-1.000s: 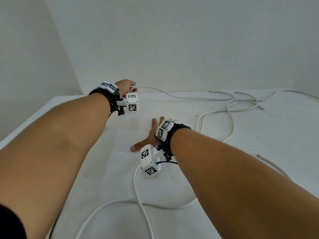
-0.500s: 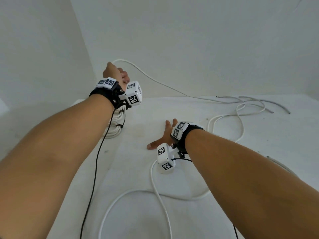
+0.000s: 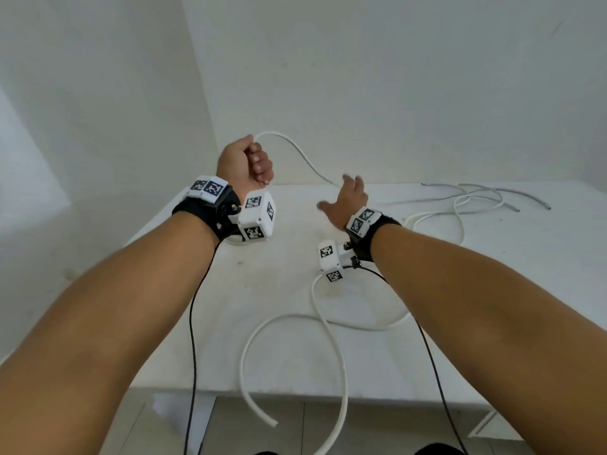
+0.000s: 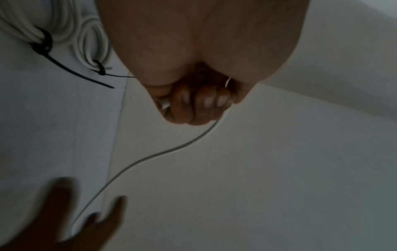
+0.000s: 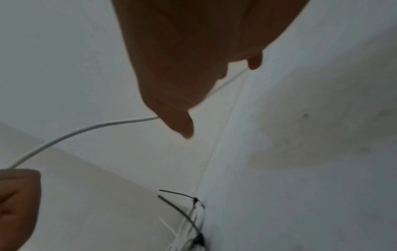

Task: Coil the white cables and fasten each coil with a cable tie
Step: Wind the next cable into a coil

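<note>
A thin, smooth, round white cable [image 3: 297, 152] arcs from the left hand [image 3: 244, 164], whose grip is a fist around its end, toward 3 o'clock above the matte white counter [image 3: 285, 277]. The blurred right hand [image 3: 348, 200] is spread wide beside it; contact is unclear. Finished white coils [image 4: 64, 30] with black cable ties [image 4: 46, 45] lie cropped.

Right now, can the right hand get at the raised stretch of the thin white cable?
Probably yes: the right hand is open right beside the thin white cable that the left hand grips, nothing between.
</note>
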The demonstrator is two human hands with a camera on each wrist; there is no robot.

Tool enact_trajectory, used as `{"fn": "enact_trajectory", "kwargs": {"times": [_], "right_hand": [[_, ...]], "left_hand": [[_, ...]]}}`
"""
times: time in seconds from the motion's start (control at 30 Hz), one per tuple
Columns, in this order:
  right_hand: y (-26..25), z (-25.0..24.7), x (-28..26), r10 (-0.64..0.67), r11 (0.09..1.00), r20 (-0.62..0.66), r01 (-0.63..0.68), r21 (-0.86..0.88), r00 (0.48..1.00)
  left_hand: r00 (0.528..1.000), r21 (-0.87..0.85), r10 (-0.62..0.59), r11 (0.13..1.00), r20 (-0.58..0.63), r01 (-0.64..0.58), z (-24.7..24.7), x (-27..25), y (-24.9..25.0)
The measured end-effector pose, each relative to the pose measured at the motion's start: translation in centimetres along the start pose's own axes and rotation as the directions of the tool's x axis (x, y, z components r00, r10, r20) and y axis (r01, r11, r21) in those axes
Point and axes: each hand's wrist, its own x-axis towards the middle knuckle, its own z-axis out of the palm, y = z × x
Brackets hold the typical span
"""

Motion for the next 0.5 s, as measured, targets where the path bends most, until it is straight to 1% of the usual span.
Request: {"fn": "enact_trajectory", "kwargs": {"times": [0.03,0.07,0.1,0.17,0.23,0.27,0.33,0.4,0.47,0.5], "right_hand": [[-1.0,-0.3,-0.2,-0.034,0.996,-0.081,0.040,0.078,0.996],[-2.0,-0.5,-0.3,-0.063,0.989,-0.134,0.080,0.124,0.989],[-2.9,-0.7,-0.5,-0.095,0.983,-0.153,0.117,0.141,0.984],[-4.1,-0.7,-0.6,-0.168,0.976,-0.119,0.182,0.118,0.978],[-4.5,-0.2,-0.7,-0.256,0.960,-0.056,0.261,0.099,0.965],[-4.5,0.1,-0.9,-0.294,0.946,-0.029,0.295,0.131,0.955],[-4.2,0.6,-1.9,-0.329,0.916,0.029,0.312,0.252,0.944],[-3.7,1.0,-3.0,-0.357,0.895,0.097,0.311,0.320,0.929],[-3.3,1.2,-4.0,-0.405,0.892,0.152,0.353,0.283,0.902],[-3.2,1.2,-4.5,-0.424,0.893,0.170,0.378,0.246,0.890]], "left_hand": [[0.999,0.028,-0.037,0.999,0.034,0.036,0.2,-1.0,-0.3],[0.995,0.053,-0.071,0.996,0.070,0.068,0.3,-1.8,-0.7],[0.989,0.075,-0.103,0.993,0.106,0.096,0.5,-2.6,-0.9],[0.973,0.114,-0.148,0.985,0.178,0.129,0.9,-3.9,-1.2],[0.959,0.120,-0.152,0.985,0.239,0.126,1.5,-5.1,-1.1],[0.955,0.105,-0.140,0.988,0.263,0.116,1.9,-5.6,-0.8],[0.955,0.050,-0.082,0.996,0.285,0.070,2.7,-6.3,-0.2],[0.964,-0.039,0.030,0.999,0.263,-0.021,3.4,-6.5,0.6],[0.969,-0.159,0.178,0.976,0.170,-0.151,3.9,-6.3,1.3],[0.963,-0.211,0.246,0.953,0.108,-0.219,4.0,-6.1,1.7]]}}
